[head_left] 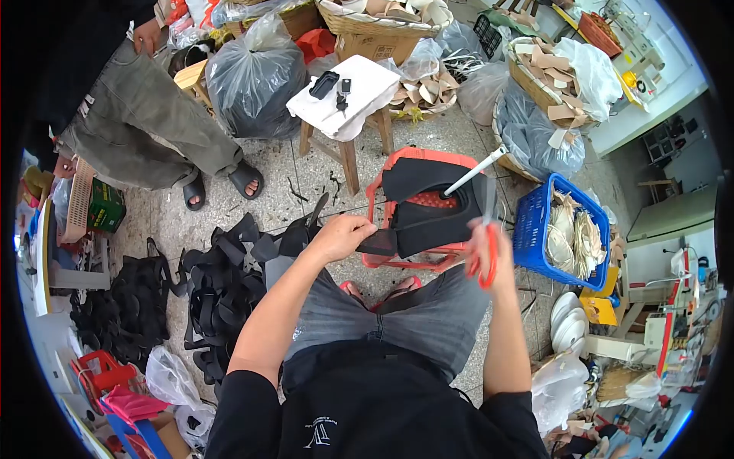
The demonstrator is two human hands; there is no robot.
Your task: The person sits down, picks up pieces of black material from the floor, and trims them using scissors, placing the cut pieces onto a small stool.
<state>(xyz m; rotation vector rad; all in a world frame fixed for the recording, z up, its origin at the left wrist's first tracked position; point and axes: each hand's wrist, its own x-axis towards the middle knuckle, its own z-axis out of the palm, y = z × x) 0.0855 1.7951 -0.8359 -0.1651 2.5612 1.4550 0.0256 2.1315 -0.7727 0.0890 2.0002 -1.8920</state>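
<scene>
My left hand (342, 236) pinches the end of a dark strip of black material (379, 243) beside the red plastic stool (373, 191). My right hand (483, 246) grips red-handled scissors (490, 268), smeared by motion, with the blades pointing away from me past the stool's right side. Across the stool lie black sheet pieces (417, 177), and a white rod (474, 170) leans up from among them. Between the pieces, part of a red perforated surface shows. On the floor by my left knee is a heap of black cut pieces (218, 279).
Another person (153, 115) stands at the left in black sandals. A white-topped wooden stool (359, 96) holds keys and a black case. To the right is a blue basket (535, 256) of pale pieces. Stuffed bags (256, 80) and wicker baskets (535, 84) line the back.
</scene>
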